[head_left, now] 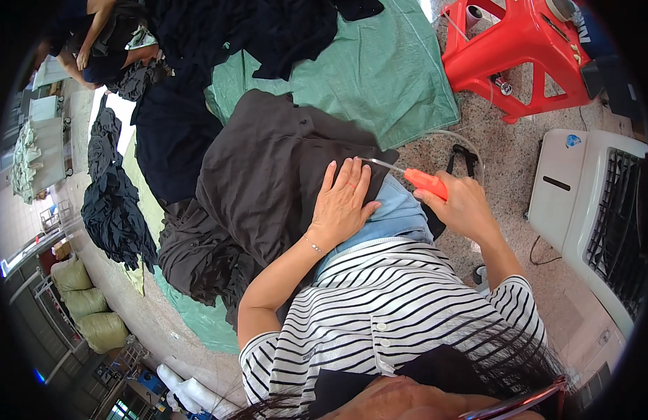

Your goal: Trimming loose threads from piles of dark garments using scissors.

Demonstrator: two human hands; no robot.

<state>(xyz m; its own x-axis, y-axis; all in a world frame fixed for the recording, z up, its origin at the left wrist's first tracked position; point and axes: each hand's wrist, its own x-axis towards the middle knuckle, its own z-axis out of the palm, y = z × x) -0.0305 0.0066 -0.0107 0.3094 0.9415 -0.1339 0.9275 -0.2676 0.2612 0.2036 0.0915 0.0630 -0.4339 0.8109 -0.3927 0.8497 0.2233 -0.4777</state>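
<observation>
A dark grey-brown garment (268,161) with small buttons lies spread over my lap. My left hand (341,199) rests flat on it, fingers stretched out and slightly apart. My right hand (464,206) is wrapped round the orange handle of a tool (425,183) with a thin metal shaft. That shaft points left, its tip close to the fingertips of my left hand at the garment's edge. Whether the tip touches the cloth I cannot tell. More crumpled dark garments (198,248) lie to the left of my lap.
Navy garments (173,140) are heaped on a green plastic sheet (387,63). A red plastic stool (516,56) stands at the far right, a white slatted appliance (583,210) nearer. A thin clear hose (471,143) curves by my right hand. Another person (93,42) sits at the far left.
</observation>
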